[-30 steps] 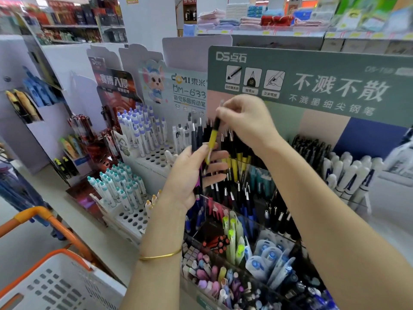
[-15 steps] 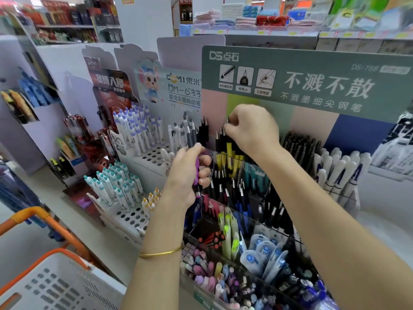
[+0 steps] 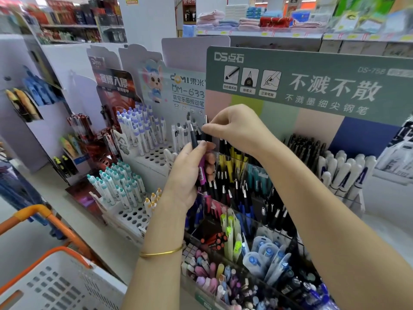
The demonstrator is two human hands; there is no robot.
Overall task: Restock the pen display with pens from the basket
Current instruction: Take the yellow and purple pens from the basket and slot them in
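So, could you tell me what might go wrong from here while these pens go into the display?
The left hand grips several pens at once, a purple pen among them, while the right hand pinches a dark pen; the rest might slip and drop into the wrong compartments below. The right forearm also passes over the packed yellow pens, so it may knock them askew.
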